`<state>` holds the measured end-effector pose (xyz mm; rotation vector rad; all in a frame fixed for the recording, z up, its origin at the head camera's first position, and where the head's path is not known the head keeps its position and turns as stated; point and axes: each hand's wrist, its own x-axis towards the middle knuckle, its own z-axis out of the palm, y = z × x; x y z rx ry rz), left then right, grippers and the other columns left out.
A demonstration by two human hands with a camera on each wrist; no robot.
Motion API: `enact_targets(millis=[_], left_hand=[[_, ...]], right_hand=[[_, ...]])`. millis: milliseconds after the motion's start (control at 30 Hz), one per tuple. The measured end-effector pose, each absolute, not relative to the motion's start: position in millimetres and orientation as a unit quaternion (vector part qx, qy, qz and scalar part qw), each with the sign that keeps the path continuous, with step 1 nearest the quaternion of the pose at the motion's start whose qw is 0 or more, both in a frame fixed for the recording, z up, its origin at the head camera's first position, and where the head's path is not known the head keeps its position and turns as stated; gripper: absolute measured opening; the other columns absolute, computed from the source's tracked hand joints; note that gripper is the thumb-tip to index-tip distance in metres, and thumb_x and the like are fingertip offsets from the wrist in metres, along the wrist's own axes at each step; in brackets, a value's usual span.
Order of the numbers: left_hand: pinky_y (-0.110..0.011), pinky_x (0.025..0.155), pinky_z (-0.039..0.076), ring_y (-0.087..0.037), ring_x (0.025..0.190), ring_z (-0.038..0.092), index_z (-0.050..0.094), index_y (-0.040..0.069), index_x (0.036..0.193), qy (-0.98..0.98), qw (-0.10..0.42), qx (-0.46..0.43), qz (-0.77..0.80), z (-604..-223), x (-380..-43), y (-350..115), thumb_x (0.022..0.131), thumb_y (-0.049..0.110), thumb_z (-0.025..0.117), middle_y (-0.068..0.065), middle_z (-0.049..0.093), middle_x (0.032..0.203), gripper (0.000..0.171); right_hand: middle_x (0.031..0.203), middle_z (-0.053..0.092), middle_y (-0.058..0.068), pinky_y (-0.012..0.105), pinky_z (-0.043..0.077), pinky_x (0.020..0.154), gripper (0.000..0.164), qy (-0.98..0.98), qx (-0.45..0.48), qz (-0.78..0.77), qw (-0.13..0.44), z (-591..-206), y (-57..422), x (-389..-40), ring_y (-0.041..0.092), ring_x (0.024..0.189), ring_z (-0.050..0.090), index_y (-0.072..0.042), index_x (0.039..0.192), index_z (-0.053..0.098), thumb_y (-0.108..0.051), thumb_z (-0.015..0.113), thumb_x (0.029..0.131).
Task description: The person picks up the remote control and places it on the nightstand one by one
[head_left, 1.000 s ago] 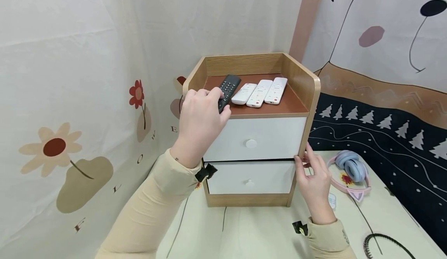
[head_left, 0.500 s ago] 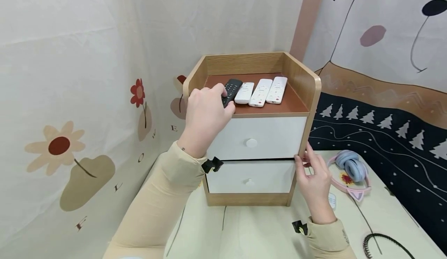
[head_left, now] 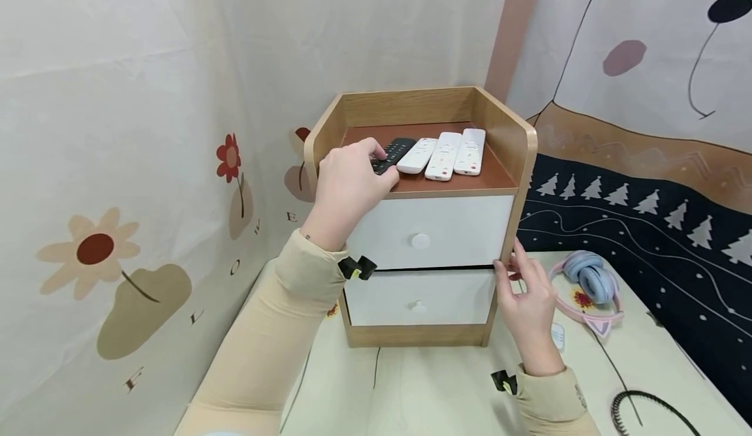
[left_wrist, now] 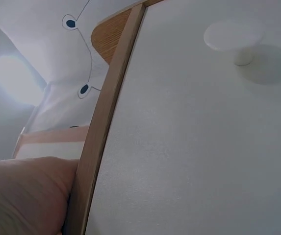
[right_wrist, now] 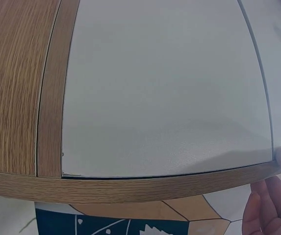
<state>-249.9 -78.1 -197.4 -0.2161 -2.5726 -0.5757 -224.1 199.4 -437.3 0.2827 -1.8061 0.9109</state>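
My left hand (head_left: 351, 185) pinches a black remote control (head_left: 397, 152) between thumb and fingers, low on the brown top shelf of a small wooden cabinet (head_left: 414, 337). The near end of the remote is hidden by the hand. Beside it lie three white remote controls (head_left: 443, 156), slanting in a row. My right hand (head_left: 529, 309) touches the cabinet's right front edge, its thumb at the front and its fingers loosely along the side. In the right wrist view, those fingers (right_wrist: 272, 208) show just beyond the wooden edge.
Two white drawers with round knobs (head_left: 420, 241) fill the cabinet front, both pushed in. To the right on the table (head_left: 435, 390) lie blue and pink headphones (head_left: 590, 282), a small white object (head_left: 557, 337) and a coiled black cord (head_left: 631, 395). Printed cloth hangs behind.
My left hand has lowered the black remote control to the shelf beside the white ones, turning it flatter. The white remotes have shifted slightly right. My right hand has stayed put.
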Motion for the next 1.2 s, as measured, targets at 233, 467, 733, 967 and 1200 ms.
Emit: enact_targets(millis=[233,467,733,967,1200], left_hand=[[-0.045,0.094,0.056,-0.029,0.115,0.066,0.077,0.023,0.13,-0.945,0.21,-0.08,-0.238,-194.4,-255.7,-80.9,0.096,0.034,0.07,-0.004,0.075,0.137,0.036],[-0.043,0.097,0.055,-0.026,0.114,0.066,0.077,0.026,0.138,-0.949,0.194,-0.103,-0.228,-193.4,-258.8,-82.6,0.095,0.034,0.069,-0.001,0.075,0.138,0.045],[-0.044,0.102,0.054,-0.029,0.119,0.065,0.074,0.028,0.143,-0.953,0.19,-0.113,-0.207,-192.4,-258.9,-82.8,0.098,0.038,0.068,0.004,0.075,0.143,0.047],[-0.044,0.101,0.053,-0.031,0.118,0.064,0.074,0.028,0.144,-0.952,0.191,-0.116,-0.208,-194.2,-256.4,-83.1,0.099,0.038,0.067,0.004,0.075,0.143,0.047],[-0.045,0.102,0.051,-0.032,0.117,0.063,0.073,0.028,0.144,-0.947,0.199,-0.122,-0.223,-196.4,-253.5,-83.8,0.099,0.039,0.069,0.001,0.077,0.14,0.046]], right_hand=[[0.099,0.075,0.023,-0.004,0.043,0.091,0.068,-0.755,0.115,0.382,0.52,-437.8,197.1,-224.5,0.03,0.086,0.065,-0.007,0.155,0.062,0.006,0.081,0.092],[0.099,0.075,0.023,-0.004,0.043,0.091,0.067,-0.756,0.114,0.382,0.519,-438.3,197.1,-224.2,0.028,0.087,0.065,-0.007,0.155,0.062,0.006,0.081,0.092],[0.098,0.075,0.023,-0.004,0.043,0.091,0.067,-0.752,0.117,0.381,0.525,-437.5,196.5,-225.2,0.031,0.086,0.065,-0.006,0.154,0.063,0.007,0.082,0.091],[0.098,0.075,0.023,-0.004,0.043,0.09,0.067,-0.753,0.117,0.382,0.522,-438.6,196.4,-225.2,0.03,0.085,0.065,-0.006,0.154,0.063,0.007,0.082,0.091],[0.098,0.074,0.023,-0.003,0.043,0.09,0.067,-0.753,0.118,0.38,0.524,-438.0,196.8,-225.4,0.031,0.084,0.066,-0.006,0.154,0.063,0.007,0.082,0.091]])
